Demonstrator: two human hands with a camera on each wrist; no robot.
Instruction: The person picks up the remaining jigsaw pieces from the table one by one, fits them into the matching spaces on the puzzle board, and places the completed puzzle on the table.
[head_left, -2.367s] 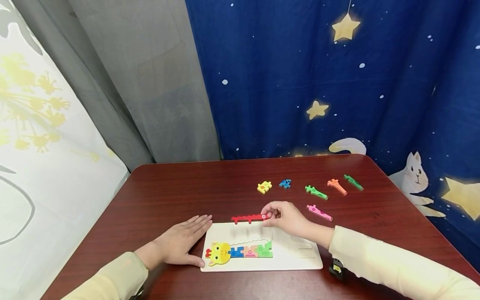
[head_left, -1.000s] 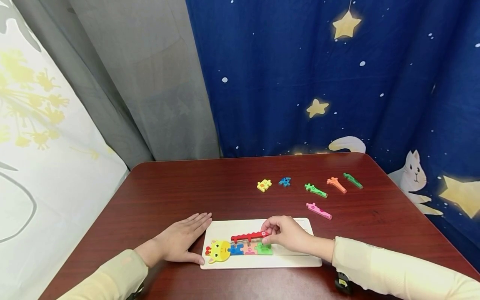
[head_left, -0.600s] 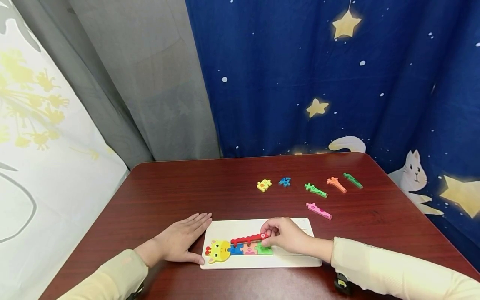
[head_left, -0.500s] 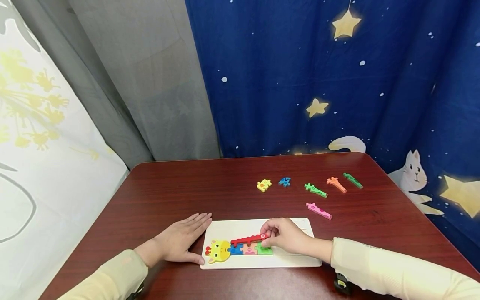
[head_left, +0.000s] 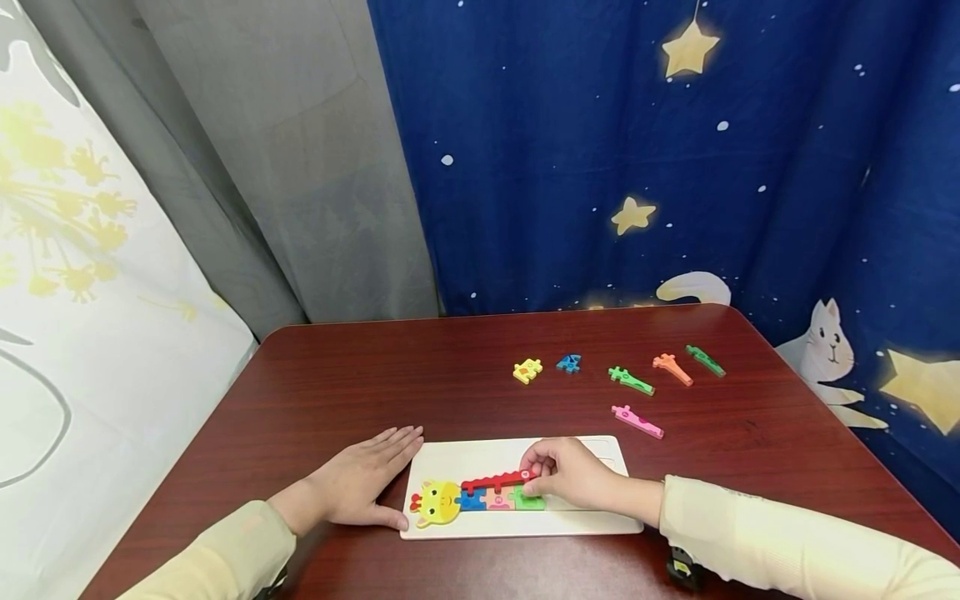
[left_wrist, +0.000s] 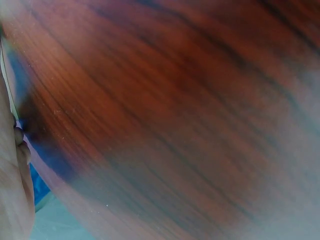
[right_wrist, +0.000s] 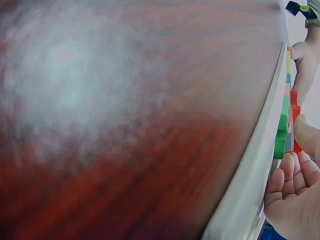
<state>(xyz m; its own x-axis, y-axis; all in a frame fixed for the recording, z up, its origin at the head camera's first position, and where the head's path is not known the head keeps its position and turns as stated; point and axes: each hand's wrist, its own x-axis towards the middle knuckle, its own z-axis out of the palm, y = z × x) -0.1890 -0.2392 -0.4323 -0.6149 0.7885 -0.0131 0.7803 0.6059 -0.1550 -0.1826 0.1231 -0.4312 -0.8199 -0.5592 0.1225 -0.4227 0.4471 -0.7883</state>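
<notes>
In the head view a giraffe puzzle board (head_left: 585,525) lies near the table's front. My right hand (head_left: 573,473) pinches the right end of a long red puzzle piece (head_left: 491,481) with a wavy top edge. That piece sits along the upper side of the neck row, its left end beside the yellow giraffe head (head_left: 437,503). Below it in the row are blue (head_left: 472,499), pink (head_left: 500,498) and green (head_left: 529,502) pieces. My left hand (head_left: 367,479) lies flat, fingers spread, at the board's left edge. In the right wrist view, thumb and fingers meet at the red piece (right_wrist: 296,117).
Behind the board lie loose puzzle pieces: yellow (head_left: 528,371), blue (head_left: 569,363), light green (head_left: 631,381), orange (head_left: 672,368), dark green (head_left: 705,360) and pink (head_left: 637,422). The brown table (head_left: 375,375) ends at a blue curtain (head_left: 540,167) with stars.
My right hand has brought the red piece from behind the board's back edge toward me, down to the top of the neck row. My left hand has stayed in place.
</notes>
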